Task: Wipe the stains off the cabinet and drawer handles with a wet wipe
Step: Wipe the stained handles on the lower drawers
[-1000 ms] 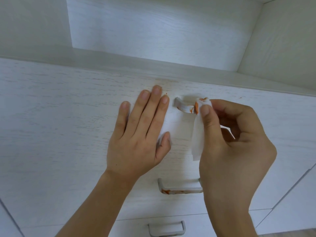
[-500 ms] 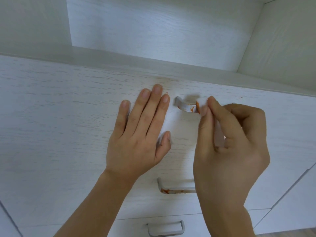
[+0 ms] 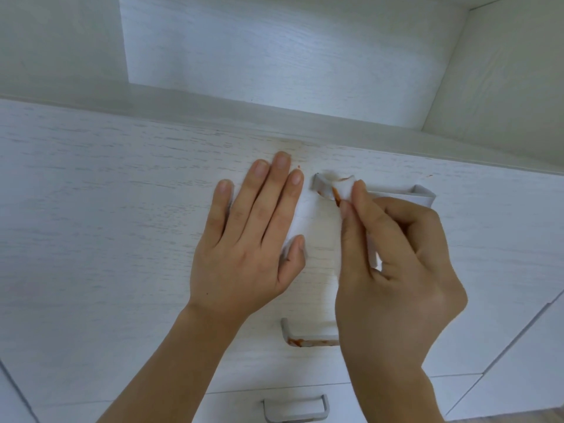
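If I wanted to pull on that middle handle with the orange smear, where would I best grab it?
Take the middle handle at its straight bar, near the centre, fingers hooking in from below into the gap between bar and drawer front. Its bent left end offers little room for a grip and carries the orange stain. The right hand, busy with the wipe on the upper handle, hides its right end.

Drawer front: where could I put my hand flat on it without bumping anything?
Bare patch: the wide stretch of drawer front to the left of the flat left hand. Crowded: the middle, where the right hand rubs the wet wipe on the top handle, with the stained handle below.
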The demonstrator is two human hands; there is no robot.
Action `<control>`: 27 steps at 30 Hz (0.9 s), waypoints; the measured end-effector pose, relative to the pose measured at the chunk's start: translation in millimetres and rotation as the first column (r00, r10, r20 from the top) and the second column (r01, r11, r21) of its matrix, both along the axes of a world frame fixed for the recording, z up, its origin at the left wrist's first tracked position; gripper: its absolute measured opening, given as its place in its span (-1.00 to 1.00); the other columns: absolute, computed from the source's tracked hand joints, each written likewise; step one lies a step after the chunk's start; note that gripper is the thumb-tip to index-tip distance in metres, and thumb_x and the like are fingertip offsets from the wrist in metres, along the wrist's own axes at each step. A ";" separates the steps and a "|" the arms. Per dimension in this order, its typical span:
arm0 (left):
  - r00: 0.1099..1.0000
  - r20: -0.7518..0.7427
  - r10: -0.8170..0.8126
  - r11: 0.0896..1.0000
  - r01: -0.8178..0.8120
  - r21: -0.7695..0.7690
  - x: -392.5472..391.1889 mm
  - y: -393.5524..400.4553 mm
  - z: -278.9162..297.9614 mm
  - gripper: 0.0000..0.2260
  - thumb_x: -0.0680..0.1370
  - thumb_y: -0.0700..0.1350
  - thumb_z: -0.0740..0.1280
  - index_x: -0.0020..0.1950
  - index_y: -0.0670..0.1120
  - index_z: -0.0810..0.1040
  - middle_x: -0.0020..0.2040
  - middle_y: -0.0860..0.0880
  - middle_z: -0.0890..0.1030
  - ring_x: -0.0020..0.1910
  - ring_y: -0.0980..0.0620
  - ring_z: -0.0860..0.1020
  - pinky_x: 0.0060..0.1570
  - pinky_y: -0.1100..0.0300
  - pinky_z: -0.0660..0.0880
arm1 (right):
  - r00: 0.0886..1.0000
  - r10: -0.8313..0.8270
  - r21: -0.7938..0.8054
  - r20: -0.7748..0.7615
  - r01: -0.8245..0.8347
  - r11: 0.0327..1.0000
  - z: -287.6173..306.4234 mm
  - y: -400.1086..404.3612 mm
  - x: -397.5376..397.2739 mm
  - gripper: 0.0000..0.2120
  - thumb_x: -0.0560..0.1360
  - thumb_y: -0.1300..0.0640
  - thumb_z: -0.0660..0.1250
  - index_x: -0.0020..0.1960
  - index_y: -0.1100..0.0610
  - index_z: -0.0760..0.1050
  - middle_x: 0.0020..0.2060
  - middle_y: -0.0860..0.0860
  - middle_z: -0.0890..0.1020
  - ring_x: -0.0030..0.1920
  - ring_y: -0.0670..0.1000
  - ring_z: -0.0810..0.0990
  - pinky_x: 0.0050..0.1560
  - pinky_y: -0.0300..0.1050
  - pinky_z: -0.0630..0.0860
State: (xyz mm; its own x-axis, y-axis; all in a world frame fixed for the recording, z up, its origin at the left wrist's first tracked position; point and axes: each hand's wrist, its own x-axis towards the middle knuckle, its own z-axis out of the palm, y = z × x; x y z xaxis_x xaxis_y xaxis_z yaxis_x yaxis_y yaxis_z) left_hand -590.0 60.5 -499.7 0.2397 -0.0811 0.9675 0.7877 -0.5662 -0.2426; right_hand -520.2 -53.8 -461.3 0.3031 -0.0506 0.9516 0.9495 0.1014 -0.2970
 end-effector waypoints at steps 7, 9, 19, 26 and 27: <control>1.000 -0.001 -0.029 1.000 0.029 0.001 -1.4 -1.0 1.3 -0.45 0.57 0.00 0.14 0.51 -0.21 0.20 0.49 -0.13 0.19 0.48 -0.11 0.21 0.46 -0.04 0.08 | 0.993 0.092 0.047 -0.069 -0.089 0.995 1.3 -3.1 2.6 -0.88 0.47 0.24 0.42 0.01 0.17 0.63 -0.19 -0.01 0.59 -0.26 -0.17 0.52 -0.20 -0.51 0.39; 0.999 -0.004 -0.053 0.999 0.053 0.000 -3.3 -0.9 2.6 -0.47 0.58 0.00 0.14 0.50 -0.21 0.21 0.49 -0.12 0.18 0.47 -0.10 0.22 0.46 -0.03 0.08 | 0.981 0.137 0.091 -0.139 -0.125 0.988 2.9 -6.5 3.9 -0.87 0.48 0.22 0.41 0.02 0.09 0.60 -0.19 -0.02 0.60 -0.24 -0.22 0.55 -0.18 -0.44 0.43; 0.997 -0.024 -0.067 0.998 0.067 -0.011 -4.9 0.0 1.6 -0.47 0.58 -0.01 0.12 0.52 -0.19 0.19 0.50 -0.10 0.16 0.49 -0.08 0.19 0.46 -0.03 0.06 | 0.998 0.018 0.040 -0.053 -0.016 0.999 3.3 3.2 -0.8 -0.86 0.45 0.26 0.43 0.02 0.21 0.63 -0.19 0.05 0.59 -0.18 -0.16 0.50 -0.13 -0.51 0.42; 0.996 -0.017 -0.084 0.996 0.084 -0.001 -4.7 1.4 1.2 -0.46 0.57 -0.02 0.15 0.51 -0.20 0.21 0.50 -0.10 0.20 0.48 -0.07 0.21 0.47 0.00 0.06 | 0.999 -0.046 0.061 0.030 0.044 0.997 1.6 7.7 -3.7 -0.89 0.46 0.27 0.44 -0.02 0.24 0.64 -0.23 0.10 0.63 -0.21 -0.14 0.51 -0.16 -0.51 0.42; 0.996 -0.016 -0.086 0.996 0.086 0.004 -4.9 1.6 1.4 -0.46 0.57 -0.02 0.15 0.51 -0.20 0.21 0.50 -0.10 0.20 0.48 -0.07 0.21 0.47 0.00 0.07 | 0.998 -0.052 0.066 0.027 0.050 0.997 1.7 8.3 -4.5 -0.90 0.45 0.27 0.44 -0.03 0.24 0.64 -0.23 0.09 0.63 -0.22 -0.13 0.51 -0.17 -0.51 0.42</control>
